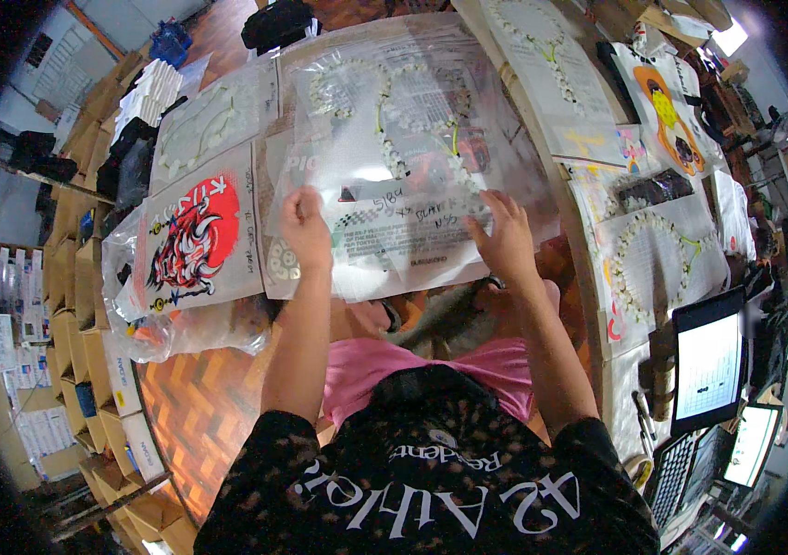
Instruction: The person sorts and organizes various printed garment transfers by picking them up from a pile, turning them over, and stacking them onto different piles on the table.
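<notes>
A large translucent printed film sheet [384, 208] lies before me on the table, with a white flower-garland design, dark print and handwritten marks. Other printed film shows faintly through it. At the sheet's left edge is my left hand [307, 231], its fingers curled closed; whatever they pinch is too hidden to name surely. My right hand [508, 242] is at the right side of the sheet, fingers spread and thumb apart, reaching over its surface. Left of the sheet lies a film with a red-and-black mask design [195, 245].
More garland-printed films [204, 129] lie at the far left. On the right-hand table are a garland film [648, 264], a yellow figure print [667, 111], a tablet screen [708, 365] and a keyboard [676, 476]. Cardboard boxes [88, 277] line the left. A crumpled clear bag [190, 331] overhangs the table edge.
</notes>
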{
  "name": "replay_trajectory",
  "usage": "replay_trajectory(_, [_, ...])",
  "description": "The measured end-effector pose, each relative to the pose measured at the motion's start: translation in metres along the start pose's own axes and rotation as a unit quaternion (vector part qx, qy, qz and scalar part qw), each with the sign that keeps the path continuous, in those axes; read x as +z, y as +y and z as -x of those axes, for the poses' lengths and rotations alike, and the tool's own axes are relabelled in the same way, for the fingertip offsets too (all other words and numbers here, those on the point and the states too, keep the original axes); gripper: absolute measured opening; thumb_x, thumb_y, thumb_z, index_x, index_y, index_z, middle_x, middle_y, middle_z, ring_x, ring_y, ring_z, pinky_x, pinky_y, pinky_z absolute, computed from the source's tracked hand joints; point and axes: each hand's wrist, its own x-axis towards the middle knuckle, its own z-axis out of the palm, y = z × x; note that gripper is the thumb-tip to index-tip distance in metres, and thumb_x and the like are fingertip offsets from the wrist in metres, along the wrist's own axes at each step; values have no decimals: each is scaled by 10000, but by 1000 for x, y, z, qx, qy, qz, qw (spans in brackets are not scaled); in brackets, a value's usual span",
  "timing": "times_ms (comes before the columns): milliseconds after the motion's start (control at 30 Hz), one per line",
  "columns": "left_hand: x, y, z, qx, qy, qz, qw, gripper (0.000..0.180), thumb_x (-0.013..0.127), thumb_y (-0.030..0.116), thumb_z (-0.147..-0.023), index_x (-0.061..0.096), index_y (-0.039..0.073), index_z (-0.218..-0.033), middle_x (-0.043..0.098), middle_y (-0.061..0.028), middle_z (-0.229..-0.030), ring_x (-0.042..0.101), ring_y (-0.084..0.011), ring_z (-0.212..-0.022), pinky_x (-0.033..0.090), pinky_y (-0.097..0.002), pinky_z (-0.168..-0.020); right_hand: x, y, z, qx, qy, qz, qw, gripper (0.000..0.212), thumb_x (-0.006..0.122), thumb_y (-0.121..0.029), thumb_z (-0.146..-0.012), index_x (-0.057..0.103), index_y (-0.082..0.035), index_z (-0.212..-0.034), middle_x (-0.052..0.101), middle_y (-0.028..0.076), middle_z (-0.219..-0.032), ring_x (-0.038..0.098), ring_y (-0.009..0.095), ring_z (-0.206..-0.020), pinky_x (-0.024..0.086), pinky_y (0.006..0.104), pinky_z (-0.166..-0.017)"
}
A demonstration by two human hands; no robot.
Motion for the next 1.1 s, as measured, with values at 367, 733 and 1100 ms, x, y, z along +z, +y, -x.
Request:
replay_trajectory(367, [10,-12,-16,171,-213,-131,953,399,635,279,-833,573,9,-1120,574,-130,-1146,544,-239,-1047,428,-342,-900,34,10,7,86,-19,114,990,686,697,-416,-721,477,-7,-1226,466,185,-1200,430,377,-1087,350,437,-944])
replay_trajectory(733, [14,-12,-3,276,-188,-361,871,551,602,451,-797,545,69,-1190,441,-145,-1325,378,-339,-1246,272,-466,-1044,33,-4,7,64,31,139,988,647,718,-337,-713,470,-11,-1214,498,206,-1166,481,374,-1059,388,421,-918])
replay_trajectory(1100, [12,-19,-7,223,-194,-300,907,407,610,310,-799,583,91,-1142,524,-78,-1238,459,-270,-1168,343,-429,-978,23,-25,18,74,-57,-36,995,672,646,-196,-780,314,-50,-1346,612,212,-760,610,403,-720,481,469,-673])
